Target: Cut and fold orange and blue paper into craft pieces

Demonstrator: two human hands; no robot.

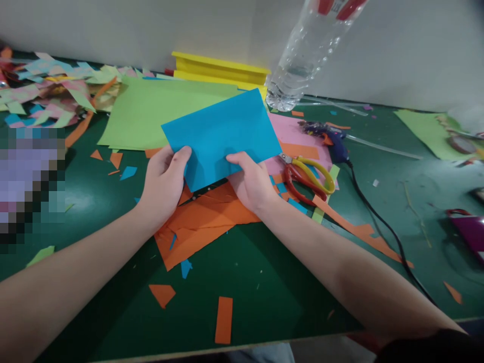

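A rectangular sheet of blue paper (223, 133) is held up over the table between both hands. My left hand (166, 176) pinches its lower left corner, thumb on top. Along the lower right edge, my right hand (253, 181) grips the same sheet, its thumb lying on the face and the fingers hidden underneath. Below the hands lies a creased piece of orange paper (212, 217). Scissors with red and yellow handles (308, 179) rest just right of the blue sheet, their blades mostly hidden.
Green sheets (139, 111) and folded yellow paper (219, 68) lie behind. A water bottle (298, 55) stands near the wall. A glue gun (335, 141) with its black cord (370, 217) is at right. Paper strips (56, 91) heap at left; orange scraps (224, 320) lie in front.
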